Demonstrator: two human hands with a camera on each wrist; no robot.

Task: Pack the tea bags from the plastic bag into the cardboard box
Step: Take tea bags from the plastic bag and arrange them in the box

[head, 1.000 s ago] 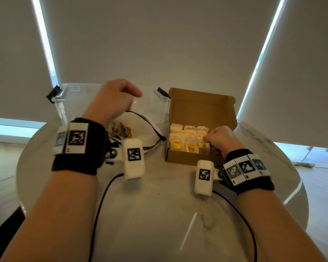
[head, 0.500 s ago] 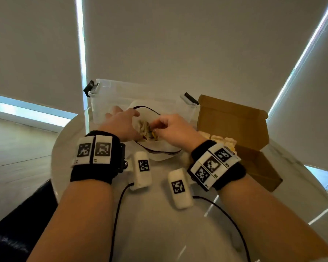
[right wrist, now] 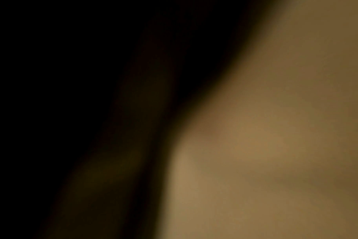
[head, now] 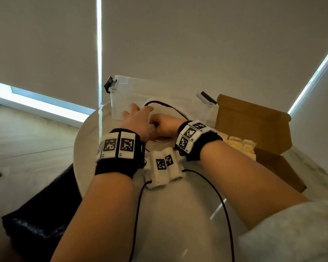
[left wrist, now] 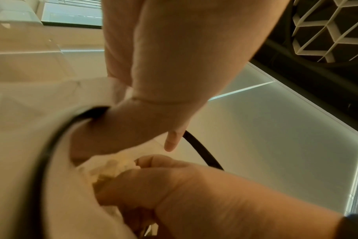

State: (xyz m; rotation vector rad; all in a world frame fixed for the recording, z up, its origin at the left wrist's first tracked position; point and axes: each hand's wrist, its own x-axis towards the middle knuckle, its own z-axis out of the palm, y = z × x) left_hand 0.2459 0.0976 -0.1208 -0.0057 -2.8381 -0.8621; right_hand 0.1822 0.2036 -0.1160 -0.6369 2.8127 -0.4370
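A white plastic bag (head: pixel 167 110) with a black rim lies open against a clear bin. My left hand (head: pixel 138 120) grips its rim; in the left wrist view the left hand (left wrist: pixel 164 80) pinches the black edge of the bag (left wrist: pixel 31 129). My right hand (head: pixel 164 125) is inside the bag's mouth. The left wrist view shows the right hand (left wrist: pixel 184 186) curled round pale tea bags (left wrist: pixel 112 166). The open cardboard box (head: pixel 254 118) stands to the right with yellow tea bags (head: pixel 239 145) inside. The right wrist view is dark and blurred.
A clear plastic bin (head: pixel 121 99) with black latches stands behind the bag. All of this sits on a round white table (head: pixel 178 214); its edge curves close on the left. Black cables (head: pixel 223 205) trail from my wrists across the table.
My right hand left the cardboard box, crossed to the bag and has now gone deeper in, curling onto tea bags. My left hand came down onto the bag's rim.
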